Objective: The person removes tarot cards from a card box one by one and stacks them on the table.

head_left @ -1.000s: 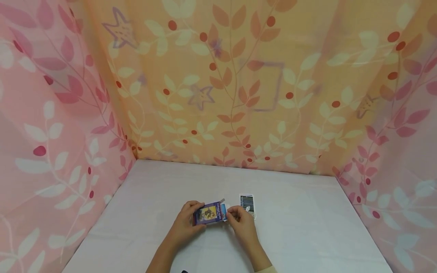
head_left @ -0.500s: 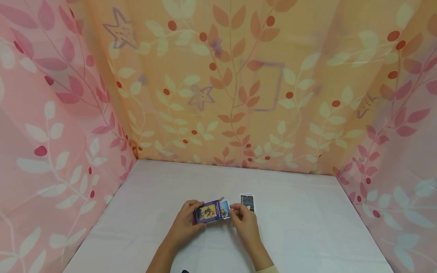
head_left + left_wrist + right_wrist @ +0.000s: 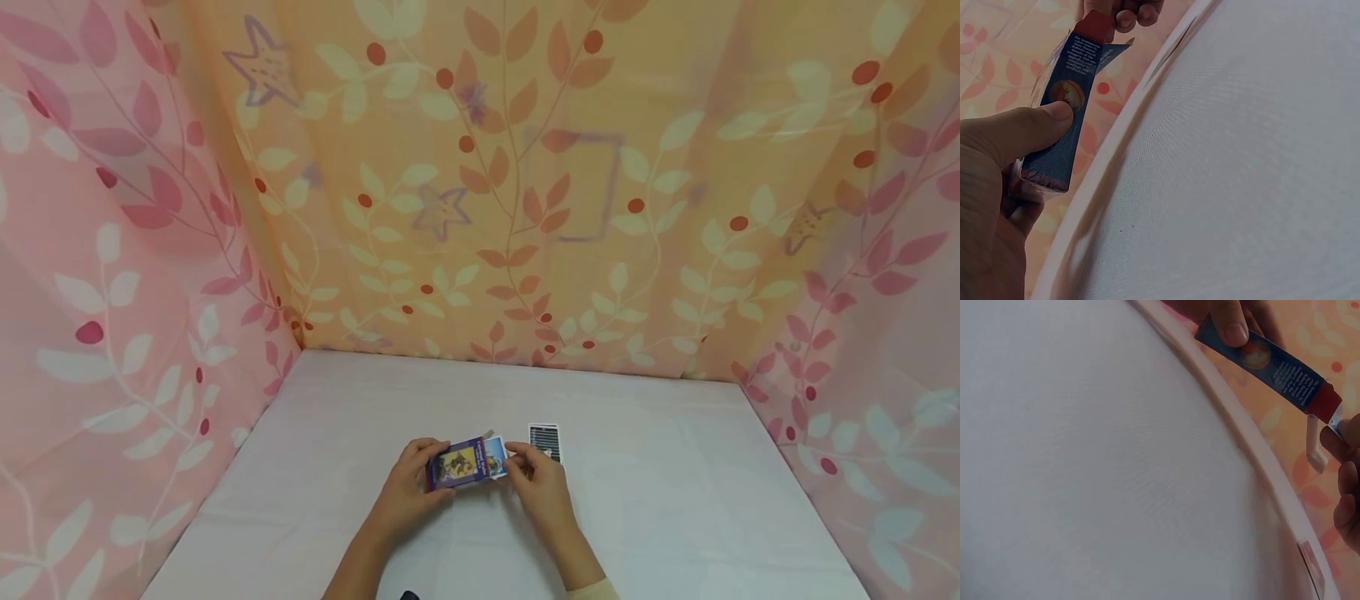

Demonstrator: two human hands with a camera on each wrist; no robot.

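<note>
My left hand [image 3: 411,487] grips a purple card box [image 3: 457,465] with a yellow picture on its front, thumb along one narrow side. The left wrist view shows that blue side [image 3: 1063,140] with its printed text and a red flap [image 3: 1093,26] at the end. Out of the box's right end sticks a blue picture card [image 3: 496,457]. My right hand [image 3: 543,492] pinches the card's outer edge between thumb and forefinger. How many cards are in that pinch I cannot tell. In the right wrist view, a white edge [image 3: 1335,419] shows between my right fingertips and the flap.
A small stack of dark striped cards [image 3: 546,439] lies on the white table [image 3: 675,483] just beyond my right hand, partly hidden by it. Floral curtains [image 3: 480,208] enclose the table at the back and both sides. A small dark object [image 3: 408,595] pokes in at the bottom edge.
The picture card has slid further out of the box, to the right, with my right hand moving along with it. The left hand keeps its hold and has barely shifted.
</note>
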